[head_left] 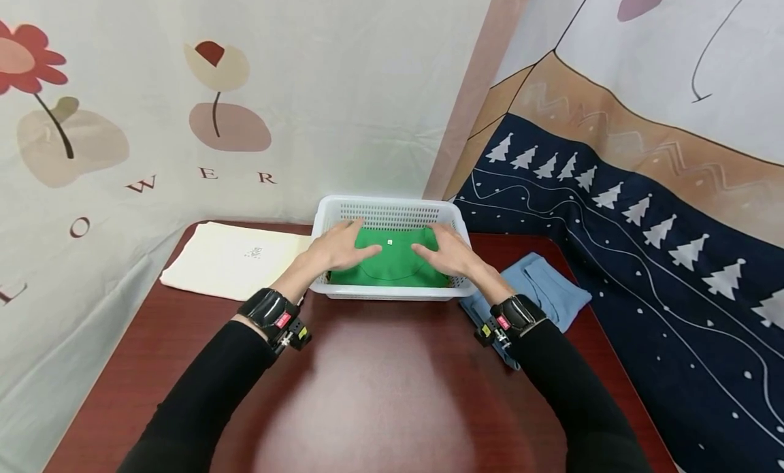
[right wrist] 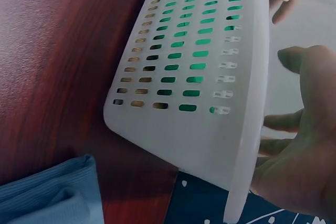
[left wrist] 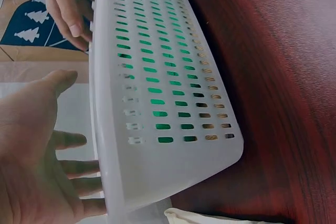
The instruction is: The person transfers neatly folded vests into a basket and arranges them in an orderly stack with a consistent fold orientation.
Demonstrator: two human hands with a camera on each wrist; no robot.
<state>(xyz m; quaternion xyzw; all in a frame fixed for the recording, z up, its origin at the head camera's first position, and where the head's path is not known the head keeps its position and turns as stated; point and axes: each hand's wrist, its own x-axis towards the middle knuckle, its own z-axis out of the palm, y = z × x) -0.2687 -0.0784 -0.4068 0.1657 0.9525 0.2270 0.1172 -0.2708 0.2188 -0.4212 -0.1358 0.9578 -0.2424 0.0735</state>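
Observation:
A white slotted plastic basket [head_left: 392, 293] stands near the far edge of the table. Inside lies a green fabric piece [head_left: 401, 258] with a small white tag, and something tan shows through the lower slots in both wrist views. My left hand [head_left: 339, 247] hovers over the basket's left side, thumb spread from extended fingers. Opposite it, my right hand [head_left: 450, 250] is held over the right side in a similar pose. Neither hand grips anything. In the left wrist view, the left fingers [left wrist: 79, 169] reach past the basket rim; whether they touch the green fabric is hidden.
Left of the basket, a cream folded cloth [head_left: 239, 258] lies flat. A blue folded garment [head_left: 545, 289] lies to the right, partly under my right wrist. The dark red table [head_left: 367, 384] meets a printed curtain [head_left: 343, 105] behind and a navy tree-patterned one [head_left: 612, 255] at right.

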